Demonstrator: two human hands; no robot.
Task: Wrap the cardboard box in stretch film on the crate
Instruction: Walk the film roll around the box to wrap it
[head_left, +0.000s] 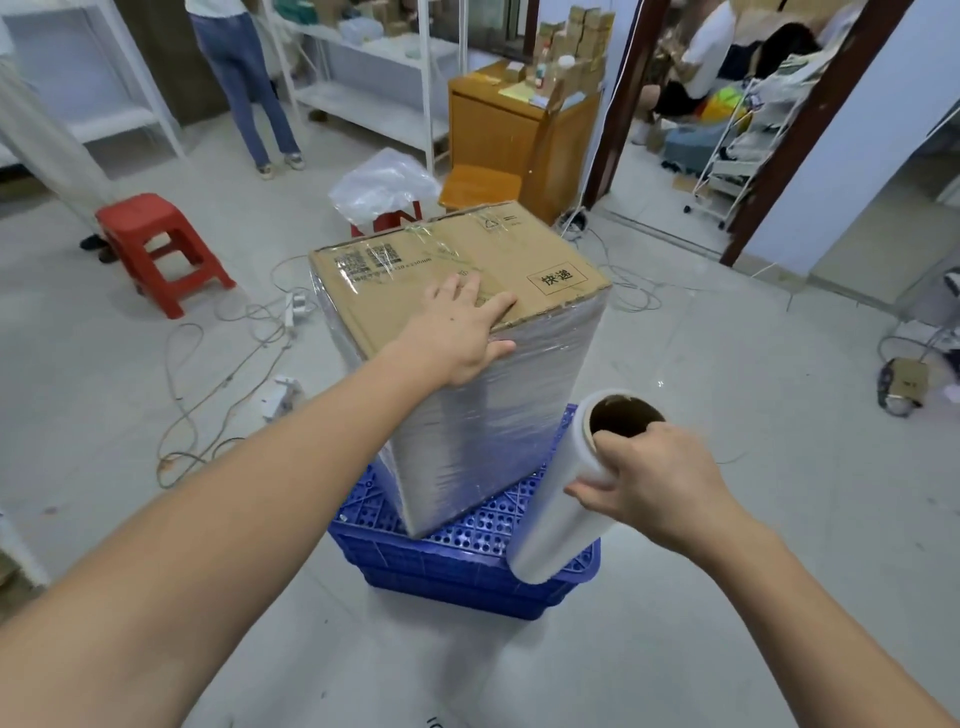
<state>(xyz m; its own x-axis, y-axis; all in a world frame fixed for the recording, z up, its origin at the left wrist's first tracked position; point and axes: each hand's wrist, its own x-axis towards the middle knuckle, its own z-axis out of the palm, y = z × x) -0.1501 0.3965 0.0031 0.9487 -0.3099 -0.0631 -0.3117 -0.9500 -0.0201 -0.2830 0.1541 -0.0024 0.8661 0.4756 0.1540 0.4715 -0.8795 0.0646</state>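
Note:
A tall cardboard box (519, 254) stands on an upturned blue plastic crate (441, 566) in the middle of the floor. Shiny stretch film covers its side walls; the brown top is mostly bare. My left hand (462, 332) lies flat on the box's near top edge, fingers straight, thumb down over the wrapped side. My right hand (654, 478) grips the upper end of a roll of stretch film (561, 525), which slants down over the crate's right corner. The roll's open cardboard core faces up.
A red stool (156, 244) stands at the left, with loose cables and a power strip (296, 306) on the floor between it and the crate. A clear plastic bag (384, 182), a wooden cabinet (514, 135) and white shelving are behind. People stand and sit at the back.

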